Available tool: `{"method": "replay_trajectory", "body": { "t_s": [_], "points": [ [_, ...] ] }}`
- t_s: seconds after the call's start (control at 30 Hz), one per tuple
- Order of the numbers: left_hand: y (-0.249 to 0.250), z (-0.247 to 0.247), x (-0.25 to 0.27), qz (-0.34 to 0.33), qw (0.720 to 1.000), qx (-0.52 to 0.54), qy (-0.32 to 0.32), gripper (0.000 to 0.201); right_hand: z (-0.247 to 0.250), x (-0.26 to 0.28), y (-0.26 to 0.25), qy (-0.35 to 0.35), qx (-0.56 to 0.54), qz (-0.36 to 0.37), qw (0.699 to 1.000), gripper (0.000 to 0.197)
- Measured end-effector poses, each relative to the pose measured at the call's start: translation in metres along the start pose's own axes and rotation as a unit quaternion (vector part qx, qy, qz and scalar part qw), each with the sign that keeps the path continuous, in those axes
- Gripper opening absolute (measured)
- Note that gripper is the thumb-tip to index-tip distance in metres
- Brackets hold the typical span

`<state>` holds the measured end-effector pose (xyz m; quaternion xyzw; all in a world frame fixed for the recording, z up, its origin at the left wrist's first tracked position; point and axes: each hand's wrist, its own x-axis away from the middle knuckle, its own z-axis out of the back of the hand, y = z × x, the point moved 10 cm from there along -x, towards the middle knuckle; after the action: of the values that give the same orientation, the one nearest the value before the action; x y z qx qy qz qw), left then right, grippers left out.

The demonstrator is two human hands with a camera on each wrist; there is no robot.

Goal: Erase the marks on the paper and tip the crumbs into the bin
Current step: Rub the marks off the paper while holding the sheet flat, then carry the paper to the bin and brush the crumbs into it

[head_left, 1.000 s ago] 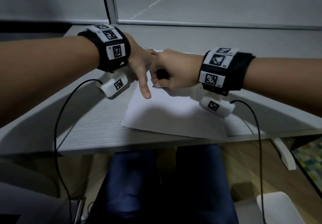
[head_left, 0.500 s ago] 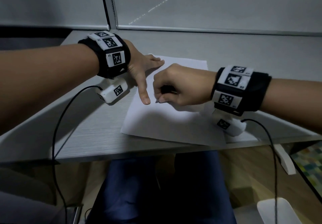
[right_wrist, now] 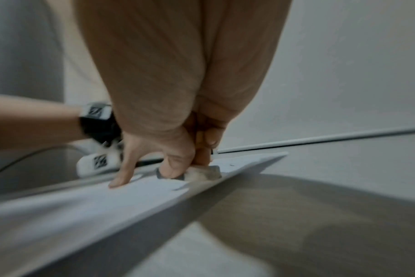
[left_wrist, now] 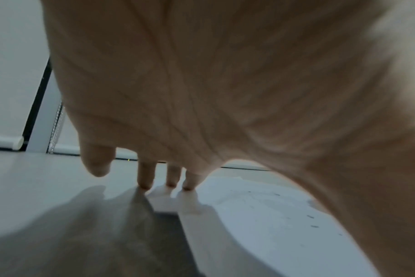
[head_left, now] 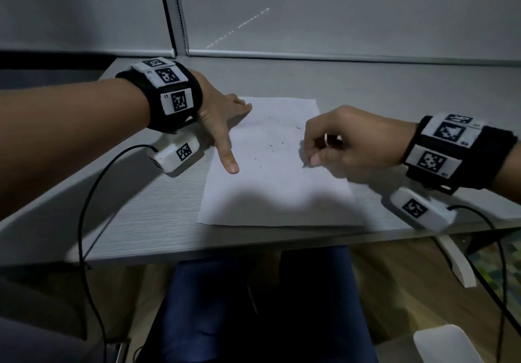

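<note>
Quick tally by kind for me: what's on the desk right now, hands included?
Hands: 2, left hand and right hand
Paper: 1
Eraser: 1
Crumbs: too small to count
Total: 4

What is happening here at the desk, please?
A person is rubbing out marks on a sheet of paper that lies on a grey desk. The left hand presses flat on the sheet's left edge to steady it. The right hand pinches an eraser against the paper near its right side. Small dark crumbs lie scattered between the hands, not yet tipped away.
</note>
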<state>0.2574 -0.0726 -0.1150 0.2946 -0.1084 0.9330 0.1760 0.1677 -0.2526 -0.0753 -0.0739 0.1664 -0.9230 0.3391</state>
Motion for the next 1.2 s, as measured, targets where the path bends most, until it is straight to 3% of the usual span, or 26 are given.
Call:
{"method": "replay_trajectory", "body": {
  "t_s": [0.17, 0.37, 0.43, 0.53, 0.67, 0.8, 0.9, 0.97, 1.07, 1.2],
  "points": [
    [-0.015, 0.010, 0.014, -0.007, 0.999, 0.041, 0.029, 0.139, 0.041, 0.004, 0.034, 0.113, -0.031, -0.072, 0.990, 0.004],
    [-0.019, 0.054, 0.007, -0.062, 0.980, -0.021, 0.188, 0.081, 0.014, 0.009, 0.042, 0.046, -0.027, -0.103, 0.993, 0.008],
    [-0.015, 0.057, 0.003, -0.101, 0.972, -0.025, 0.212, 0.070, 0.012, 0.010, 0.044, 0.046, -0.021, -0.103, 0.993, 0.009],
    [-0.022, 0.044, -0.004, -0.110, 0.980, -0.037, 0.163, 0.074, 0.016, 0.007, 0.049, 0.055, -0.041, -0.103, 0.992, 0.009],
    [-0.040, 0.035, 0.002, -0.086, 0.985, -0.023, 0.144, 0.111, 0.049, 0.011, 0.071, 0.145, -0.030, -0.119, 0.982, 0.002],
    [-0.051, 0.024, 0.007, -0.094, 0.984, 0.010, 0.154, 0.078, 0.077, 0.029, 0.130, 0.216, -0.085, -0.243, 0.942, 0.010],
    [-0.059, 0.019, 0.006, -0.090, 0.982, 0.020, 0.162, 0.076, 0.061, 0.046, 0.165, 0.216, -0.185, -0.337, 0.897, 0.021],
    [-0.062, 0.015, 0.006, -0.087, 0.983, 0.024, 0.161, 0.081, 0.051, 0.052, 0.176, 0.206, -0.192, -0.372, 0.885, 0.022],
    [-0.065, 0.012, 0.007, -0.083, 0.985, 0.023, 0.150, 0.089, 0.048, 0.053, 0.177, 0.206, -0.176, -0.380, 0.885, 0.020],
    [-0.068, 0.012, 0.008, -0.078, 0.985, 0.022, 0.150, 0.100, 0.051, 0.047, 0.166, 0.183, -0.097, -0.363, 0.908, 0.019]
  ]
}}
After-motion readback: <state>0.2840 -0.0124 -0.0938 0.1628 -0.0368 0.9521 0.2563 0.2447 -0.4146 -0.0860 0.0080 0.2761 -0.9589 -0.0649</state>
